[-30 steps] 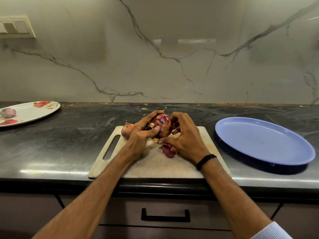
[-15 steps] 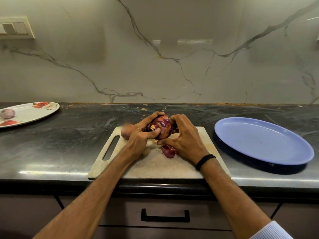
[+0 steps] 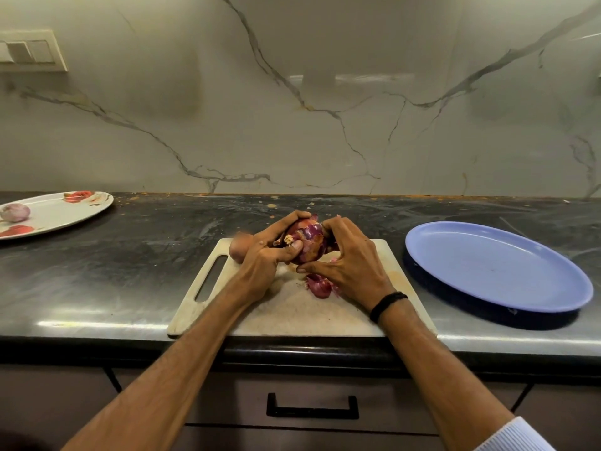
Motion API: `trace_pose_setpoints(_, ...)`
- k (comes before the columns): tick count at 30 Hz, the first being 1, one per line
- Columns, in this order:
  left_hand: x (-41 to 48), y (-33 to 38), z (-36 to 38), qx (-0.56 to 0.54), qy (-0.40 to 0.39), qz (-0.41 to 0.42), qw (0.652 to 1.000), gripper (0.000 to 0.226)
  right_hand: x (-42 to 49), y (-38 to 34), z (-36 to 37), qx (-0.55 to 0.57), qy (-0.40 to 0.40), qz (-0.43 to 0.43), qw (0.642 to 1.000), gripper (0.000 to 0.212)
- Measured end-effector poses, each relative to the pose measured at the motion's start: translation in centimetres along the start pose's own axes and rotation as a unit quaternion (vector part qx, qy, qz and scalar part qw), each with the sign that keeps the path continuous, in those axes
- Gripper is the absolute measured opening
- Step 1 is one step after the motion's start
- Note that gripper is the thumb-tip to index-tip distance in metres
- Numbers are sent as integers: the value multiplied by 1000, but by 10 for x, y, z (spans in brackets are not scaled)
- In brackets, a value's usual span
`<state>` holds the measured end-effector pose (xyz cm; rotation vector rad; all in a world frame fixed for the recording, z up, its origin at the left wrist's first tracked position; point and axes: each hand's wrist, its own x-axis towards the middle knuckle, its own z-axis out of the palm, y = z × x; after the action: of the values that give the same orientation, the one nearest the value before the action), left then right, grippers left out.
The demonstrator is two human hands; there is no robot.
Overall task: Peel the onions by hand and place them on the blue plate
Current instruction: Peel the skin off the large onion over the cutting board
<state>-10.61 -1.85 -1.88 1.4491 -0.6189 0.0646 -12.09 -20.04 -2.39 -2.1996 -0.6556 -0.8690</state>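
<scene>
A red onion (image 3: pixel 308 239) is held just above the white cutting board (image 3: pixel 292 310), root end toward me. My left hand (image 3: pixel 266 258) grips it from the left, thumb on its front. My right hand (image 3: pixel 349 260) curls round its right side. A torn piece of purple skin (image 3: pixel 320 285) lies on the board under my right hand. Another onion (image 3: pixel 238 250), brownish, sits on the board behind my left hand, partly hidden. The blue plate (image 3: pixel 497 266) lies on the counter to the right with nothing on it.
A white flowered plate (image 3: pixel 65 211) at the far left holds one pale onion (image 3: pixel 15 212). The dark counter runs to a marble wall. A drawer handle (image 3: pixel 312 408) is below the counter edge. Crumbs of skin dot the counter behind the board.
The onion has turned slightly between my hands and both hands have shifted a little around it. The peel on the board stays put.
</scene>
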Motion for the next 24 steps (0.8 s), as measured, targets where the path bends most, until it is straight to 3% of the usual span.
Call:
trace_pose_setpoints(8, -1, 1, -1, 23, -8, 2, 1000, 51, -1, 2, 1, -20, -6, 3, 1000, 52)
trace_pose_setpoints(10, 1, -1, 0, 3, 7, 5, 1000, 46, -1, 2, 3, -27, 15, -15, 999, 38)
trace_pose_setpoints(13, 3, -1, -1, -56, 48, -7, 997, 39, -2, 1, 6, -37, 43, -27, 998, 36)
trace_pose_setpoints(19, 3, -5, -3, -25, 54, -5, 998, 56, 2, -6, -1, 102, 62, 51, 992, 29)
trace_pose_setpoints(24, -1, 0, 2, -14, 42, 23, 999, 48, 3, 1, -2, 106, 102, 52, 988, 24)
